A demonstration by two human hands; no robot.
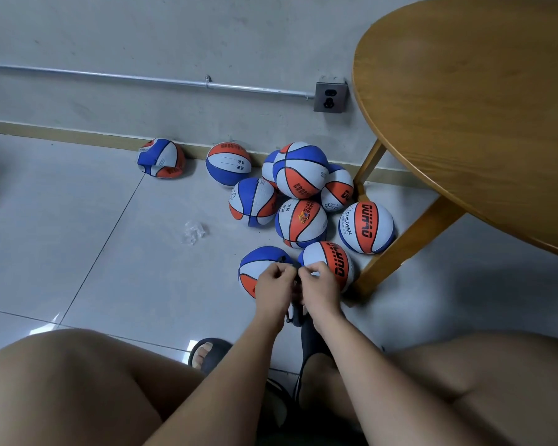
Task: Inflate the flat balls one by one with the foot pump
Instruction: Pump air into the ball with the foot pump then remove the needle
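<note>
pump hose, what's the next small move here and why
Probably guide the black hose end into the valve of the blue-topped ball beside it. The left hand and right hand both pinch that end close by the ball, and it doesn't look plugged into anything yet, though the valve itself is hidden.

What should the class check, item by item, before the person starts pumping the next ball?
1. Hose gripped: ok. The left hand and right hand pinch the dark pump hose between them.
2. Needle seated in a valve: cannot tell, the hands hide it.
3. Ball close by: ok. The blue-topped ball and the orange-panelled ball lie just behind the hands.
4. All balls full: not ok. The dented ball by the wall is caved in.
5. Litter clear of the hands: ok. The clear wrapper lies apart, to the left.
</note>
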